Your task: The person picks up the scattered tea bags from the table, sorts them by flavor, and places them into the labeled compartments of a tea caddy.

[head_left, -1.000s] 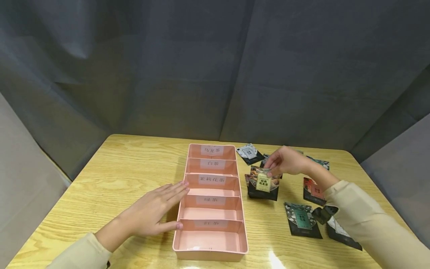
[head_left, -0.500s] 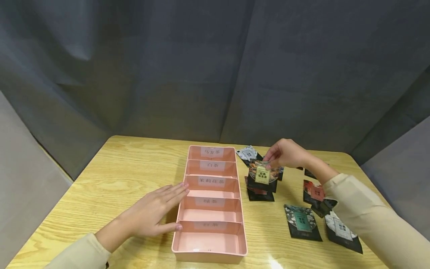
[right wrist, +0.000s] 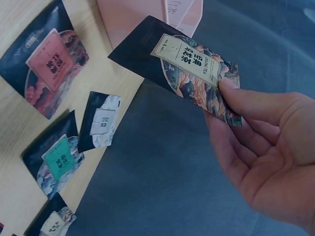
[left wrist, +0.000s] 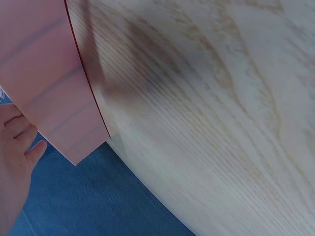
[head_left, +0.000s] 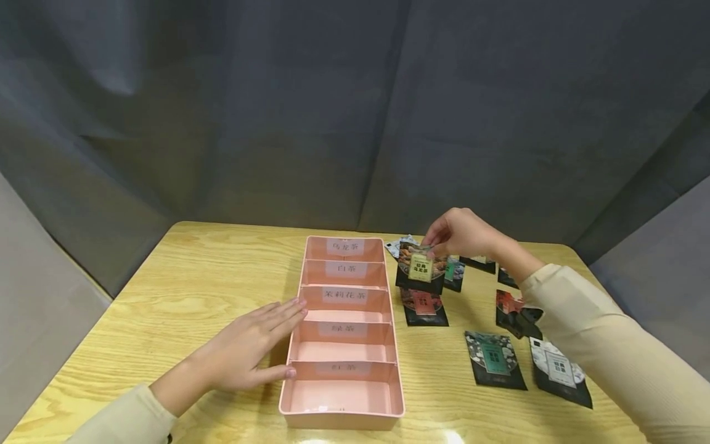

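Between thumb and fingers, my right hand pinches the top edge of a tea sachet with a yellow label, "Oolong Tea" printed on it in the right wrist view. It hangs above the table, right of the pink divided box. A red-labelled sachet lies just below it, and a white-labelled one is partly covered in the head view. My left hand has its fingers extended, fingertips and thumb at the box's left rim. Labels in Chinese mark the box's compartments.
More sachets lie on the wooden table to the right: a green-labelled one, a white one, and a red one partly behind my sleeve. A dark curtain hangs along the back edge.
My right hand has lifted the yellow-labelled sachet up and leftward toward the far end of the box, uncovering the red-labelled sachet beneath. My left hand stays at the rim.
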The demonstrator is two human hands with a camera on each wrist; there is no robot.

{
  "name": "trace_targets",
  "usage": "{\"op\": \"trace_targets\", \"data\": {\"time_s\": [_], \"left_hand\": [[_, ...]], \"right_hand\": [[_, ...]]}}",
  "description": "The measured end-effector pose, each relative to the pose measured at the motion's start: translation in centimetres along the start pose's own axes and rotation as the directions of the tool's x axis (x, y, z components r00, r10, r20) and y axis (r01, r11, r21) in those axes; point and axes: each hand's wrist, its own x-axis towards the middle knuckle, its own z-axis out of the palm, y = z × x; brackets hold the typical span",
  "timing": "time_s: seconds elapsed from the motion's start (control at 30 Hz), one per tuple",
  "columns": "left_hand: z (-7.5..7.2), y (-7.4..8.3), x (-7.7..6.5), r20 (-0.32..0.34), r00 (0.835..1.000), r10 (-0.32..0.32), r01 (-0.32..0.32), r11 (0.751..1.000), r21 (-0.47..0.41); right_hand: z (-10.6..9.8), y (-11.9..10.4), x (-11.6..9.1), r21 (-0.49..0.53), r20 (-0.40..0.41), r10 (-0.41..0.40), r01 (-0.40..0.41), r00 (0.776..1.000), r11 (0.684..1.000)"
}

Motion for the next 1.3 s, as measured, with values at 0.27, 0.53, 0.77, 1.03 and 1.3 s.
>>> {"op": "trace_targets", "data": {"time_s": [0.27, 0.53, 0.77, 1.03, 1.3], "left_hand": [[0.1, 0.1, 0.2, 0.001, 1.000, 0.006, -0.006, 1.000, 0.001], [0.4, 0.1, 0.1, 0.003, 1.000, -0.004, 0.004, 1.000, 0.009], [0.4, 0.2, 0.2, -0.002, 1.000, 0.002, -0.002, 1.000, 0.030], [0.6, 0.3, 0.3, -0.019, 1.000, 0.022, -0.021, 0.998, 0.056], [0.9, 0.3, 0.3, -0.029, 0.999, 0.019, -0.017, 0.998, 0.061]], "right_hand": [[-0.4, -0.3, 0.6, -0.043, -0.031, -0.032, 0.030, 0.999, 0.999], [-0.5, -0.9, 1.0, -0.082, -0.048, -0.041, 0.037, 0.998, 0.996], [-0.8, -1.5, 1.3, -0.085, -0.055, -0.056, 0.051, 0.997, 0.995], [-0.9, -2.2, 2.1, -0.110, -0.069, -0.088, 0.081, 0.994, 0.991], [-0.4, -3.0, 3.4, -0.098, -0.082, -0.116, 0.108, 0.990, 0.989]]}}
